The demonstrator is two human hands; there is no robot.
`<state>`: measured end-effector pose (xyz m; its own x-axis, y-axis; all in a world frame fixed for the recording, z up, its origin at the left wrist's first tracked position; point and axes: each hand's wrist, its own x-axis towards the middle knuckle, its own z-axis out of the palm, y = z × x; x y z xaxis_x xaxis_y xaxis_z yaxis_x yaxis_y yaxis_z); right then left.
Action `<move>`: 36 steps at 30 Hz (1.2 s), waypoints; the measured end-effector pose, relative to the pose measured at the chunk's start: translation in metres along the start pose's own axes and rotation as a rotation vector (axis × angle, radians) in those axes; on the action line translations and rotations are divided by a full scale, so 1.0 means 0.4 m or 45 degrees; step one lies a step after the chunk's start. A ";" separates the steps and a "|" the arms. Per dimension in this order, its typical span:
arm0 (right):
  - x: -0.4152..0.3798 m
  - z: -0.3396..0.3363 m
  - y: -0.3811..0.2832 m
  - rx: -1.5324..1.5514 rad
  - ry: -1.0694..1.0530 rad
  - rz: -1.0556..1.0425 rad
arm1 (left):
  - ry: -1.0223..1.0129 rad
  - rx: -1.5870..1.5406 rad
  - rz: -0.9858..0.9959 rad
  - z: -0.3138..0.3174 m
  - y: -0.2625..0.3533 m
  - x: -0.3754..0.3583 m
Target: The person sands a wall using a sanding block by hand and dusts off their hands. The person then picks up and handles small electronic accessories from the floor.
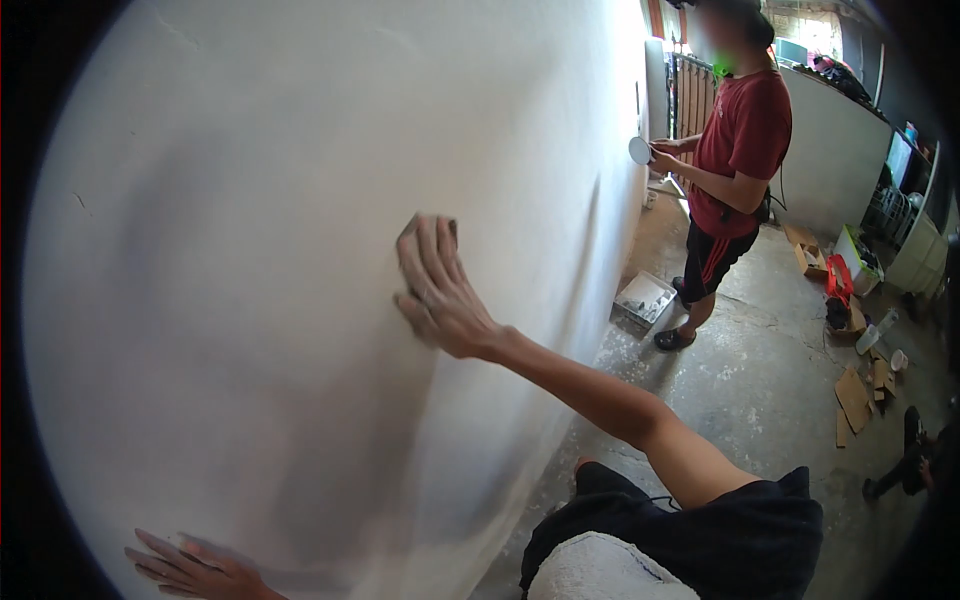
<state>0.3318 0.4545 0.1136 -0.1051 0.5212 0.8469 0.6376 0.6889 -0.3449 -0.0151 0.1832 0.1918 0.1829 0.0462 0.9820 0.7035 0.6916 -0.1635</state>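
Observation:
A white plastered wall [250, 300] fills the left and middle of the view. My right hand [440, 295] is pressed against it, fingers bent over a small dark piece of sandpaper [453, 229]; only its edges show past the fingertips, and the rest is hidden under the hand. Lower down at the left, my left hand [200, 572] rests on the wall with its fingers stretched out and holds nothing.
A person in a red shirt [745, 130] stands by the wall ahead, holding a round white object [640, 151]. A white-smeared tray [646, 299] lies on the floor near their feet. Cardboard pieces [853, 400] and boxes litter the right. Another person's dark-clothed leg [905, 470] shows at the right edge.

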 end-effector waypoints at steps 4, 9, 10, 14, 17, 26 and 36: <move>-0.032 -0.046 0.019 0.681 0.034 0.065 | 0.009 0.017 0.011 0.003 -0.002 0.001; 0.011 -0.205 0.046 2.216 0.363 0.661 | 0.023 -0.023 0.031 0.004 -0.002 0.001; 0.005 -0.219 0.038 2.098 0.373 0.611 | 0.020 -0.024 0.029 0.003 0.001 0.003; 0.004 -0.268 0.003 1.097 0.334 0.453 | 0.023 -0.016 0.009 0.006 0.006 0.015; 0.004 -0.274 -0.001 1.273 0.317 0.504 | 0.043 -0.007 0.028 -0.003 0.015 0.029; -0.002 -0.268 0.000 1.104 0.271 0.409 | 0.046 -0.006 0.040 0.001 0.009 0.030; 0.006 -0.247 0.022 2.407 0.244 0.872 | 0.033 -0.006 0.036 0.002 0.010 0.036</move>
<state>0.4126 0.4121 0.1525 -0.0924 0.9130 0.3974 -0.9286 0.0650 -0.3652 -0.0102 0.1872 0.2055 0.2204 0.0471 0.9743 0.7012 0.6867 -0.1918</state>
